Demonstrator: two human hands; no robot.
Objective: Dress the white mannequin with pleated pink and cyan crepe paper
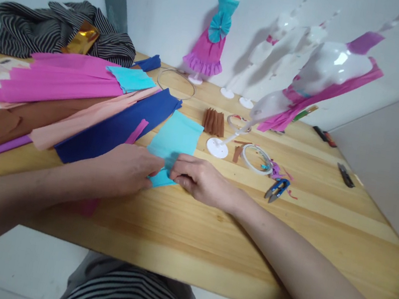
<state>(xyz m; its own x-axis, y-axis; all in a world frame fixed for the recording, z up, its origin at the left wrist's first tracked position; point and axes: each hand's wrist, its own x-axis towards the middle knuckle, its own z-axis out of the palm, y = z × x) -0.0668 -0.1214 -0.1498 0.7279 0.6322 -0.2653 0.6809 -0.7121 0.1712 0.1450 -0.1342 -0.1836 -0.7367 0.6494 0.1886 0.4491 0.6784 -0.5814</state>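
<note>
A light blue sheet of crepe paper lies on the wooden table in front of me, its near edge folded over. My left hand pinches the left side of that fold. On the right side, my right hand has its fingers curled closed on the same edge. The two hands are close together, and the fingertips partly cover the fold. A narrow pink strip sticks up behind my left hand, over a dark blue crepe sheet.
Pink, brown and peach crepe sheets spread leftward. A white mannequin draped in pink leans at right, near a tape roll, blue thread snips and a cutter. A dressed mannequin stands by the wall. Pleated brown paper sits mid-table.
</note>
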